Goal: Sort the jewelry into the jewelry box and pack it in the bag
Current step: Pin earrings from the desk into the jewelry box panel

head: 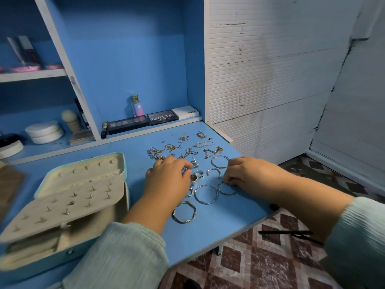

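Both forearms reach forward in pale sleeves; the left hand (168, 176) and right hand (248, 174) lie palm-down, fingers curled under.

Blue worktop (208, 230) backed by a blue shelf unit (125, 59). On its rear ledge, from left to right: a dark eyeshadow palette (128, 124), a perfume bottle (137, 106) with a gold cap standing upright behind it, a black palette marked MATTE (163, 117), and a white box (185, 112). In the left compartment: a round white container (44, 132) and an upright sponge applicator (71, 119). Right: white ribbed wall panel (270, 69); below: patterned tile floor (270, 263)
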Demonstrator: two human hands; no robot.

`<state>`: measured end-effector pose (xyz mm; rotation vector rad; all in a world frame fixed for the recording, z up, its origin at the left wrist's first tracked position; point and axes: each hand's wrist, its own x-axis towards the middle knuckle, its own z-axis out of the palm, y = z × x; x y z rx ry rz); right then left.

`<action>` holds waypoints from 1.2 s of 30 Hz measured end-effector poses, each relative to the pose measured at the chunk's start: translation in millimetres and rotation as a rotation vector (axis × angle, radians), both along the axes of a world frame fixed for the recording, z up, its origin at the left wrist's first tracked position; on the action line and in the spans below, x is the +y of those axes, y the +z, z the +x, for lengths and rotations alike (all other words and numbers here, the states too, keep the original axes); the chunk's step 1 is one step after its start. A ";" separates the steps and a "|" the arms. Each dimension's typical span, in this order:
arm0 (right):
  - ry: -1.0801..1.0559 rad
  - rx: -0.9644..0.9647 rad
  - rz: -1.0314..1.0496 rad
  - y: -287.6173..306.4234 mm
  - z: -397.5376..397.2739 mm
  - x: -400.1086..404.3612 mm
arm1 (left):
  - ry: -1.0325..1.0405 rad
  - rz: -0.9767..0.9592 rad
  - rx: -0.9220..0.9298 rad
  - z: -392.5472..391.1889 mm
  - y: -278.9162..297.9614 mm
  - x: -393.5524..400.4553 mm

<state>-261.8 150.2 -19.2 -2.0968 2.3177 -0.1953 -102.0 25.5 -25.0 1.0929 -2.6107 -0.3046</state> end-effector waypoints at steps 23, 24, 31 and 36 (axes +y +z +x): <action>-0.483 -0.803 -0.428 1.4 -21.9 -43.5 | 0.024 0.056 0.075 -2.0 -7.0 -4.5; -0.503 -0.799 -0.433 -0.4 -23.9 -44.6 | 0.024 0.051 0.070 -2.4 -7.3 -4.6; -0.525 -0.814 -0.393 -11.5 -24.5 -42.3 | 0.034 0.042 0.053 -5.2 -7.5 -4.4; -0.525 -0.802 -0.426 -14.8 -24.6 -41.2 | 0.037 0.079 0.017 -11.8 7.1 -6.5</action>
